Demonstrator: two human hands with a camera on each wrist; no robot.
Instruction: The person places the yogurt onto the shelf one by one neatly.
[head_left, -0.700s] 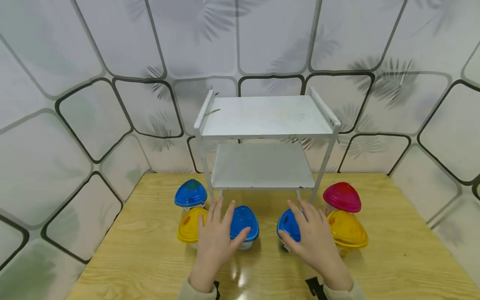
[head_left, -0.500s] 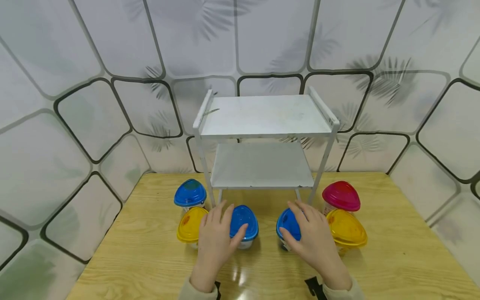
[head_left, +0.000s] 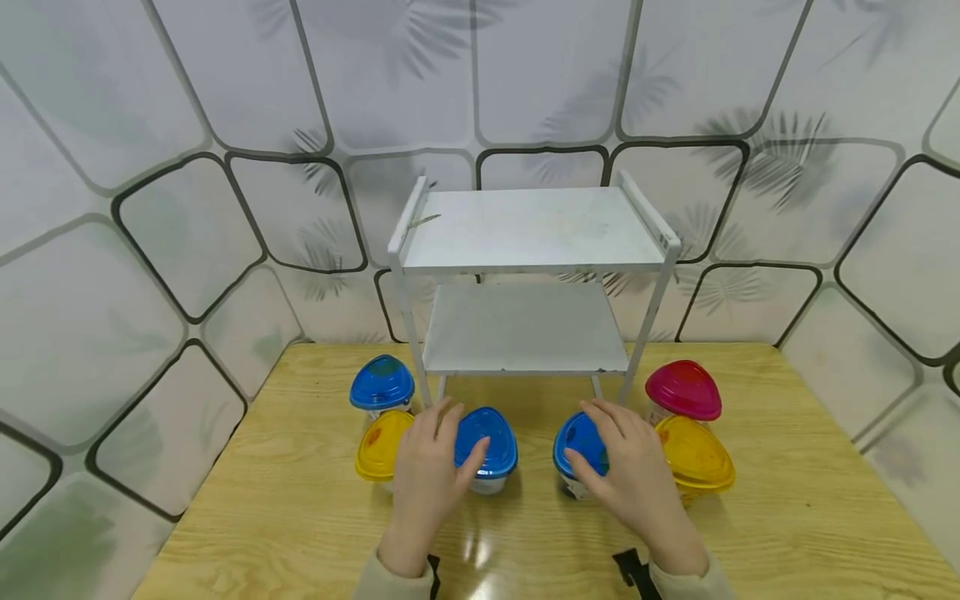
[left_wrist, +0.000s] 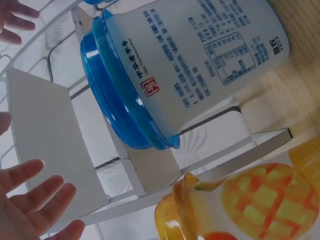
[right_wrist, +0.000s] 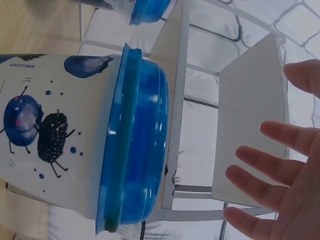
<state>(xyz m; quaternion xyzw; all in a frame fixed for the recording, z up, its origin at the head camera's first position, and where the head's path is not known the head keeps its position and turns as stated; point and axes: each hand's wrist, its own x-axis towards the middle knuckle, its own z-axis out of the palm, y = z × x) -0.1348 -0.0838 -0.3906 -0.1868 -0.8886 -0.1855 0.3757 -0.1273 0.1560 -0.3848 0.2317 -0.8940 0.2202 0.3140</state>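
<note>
L blue tub (head_left: 492, 427) & R blue tub (head_left: 576, 440) stand upright, apart, on wood table (head_left: 262, 500) in front of white 2-tier rack (head_left: 525, 229). L hand (head_left: 426, 479) hovers near L blue tub & L yellow tub (head_left: 377, 450), fingers spread, clear of lids per wrist cam. R hand (head_left: 636, 471) likewise spread btwn R blue tub & R yellow tub (head_left: 699, 460). Rear: third blue tub (head_left: 382, 383) by rack's L leg, red tub (head_left: 684, 389) behind R yellow tub. R blue tub's side has cartoon berry prints.
</note>
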